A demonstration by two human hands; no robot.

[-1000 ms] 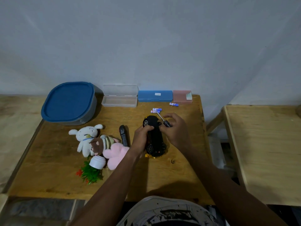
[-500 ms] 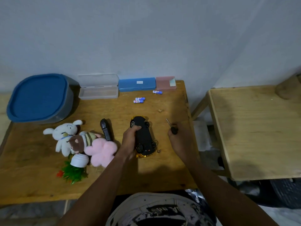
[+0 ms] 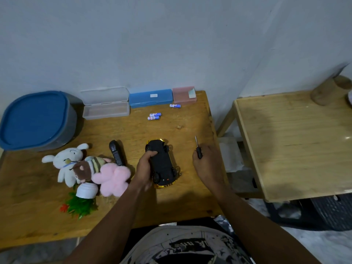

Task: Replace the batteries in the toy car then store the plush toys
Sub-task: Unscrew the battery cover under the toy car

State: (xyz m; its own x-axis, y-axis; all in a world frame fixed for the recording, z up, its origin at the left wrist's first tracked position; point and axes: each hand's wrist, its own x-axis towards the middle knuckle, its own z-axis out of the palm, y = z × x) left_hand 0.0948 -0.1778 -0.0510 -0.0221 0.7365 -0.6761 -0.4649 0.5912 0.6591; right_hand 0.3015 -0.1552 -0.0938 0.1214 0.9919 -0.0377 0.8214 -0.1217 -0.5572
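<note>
The toy car (image 3: 162,162) lies upside down on the wooden table (image 3: 133,130), black underside and wheels up, gold body beneath. My left hand (image 3: 145,168) grips its left side. To the car's right, my right hand (image 3: 205,161) holds a small screwdriver (image 3: 198,149) by its black handle, the shaft pointing away from me. Two blue-white batteries (image 3: 154,116) lie together farther back, and a third battery (image 3: 175,105) rests near the pink box. A white rabbit plush (image 3: 66,161), a brown striped plush (image 3: 87,166) and a pink plush (image 3: 112,178) are heaped at the left.
A blue-lidded grey tub (image 3: 36,119) stands back left. Along the wall sit a clear box (image 3: 105,105), a blue box (image 3: 150,98) and a pink box (image 3: 183,95). A black remote (image 3: 116,155) and a tipped toy plant (image 3: 82,201) lie near the plushes. A second table (image 3: 297,141) stands at the right.
My right hand lifted the screwdriver off the car's underside and moved it to the right, clear of the car. My left hand keeps its hold on the car. The camera turned right.
</note>
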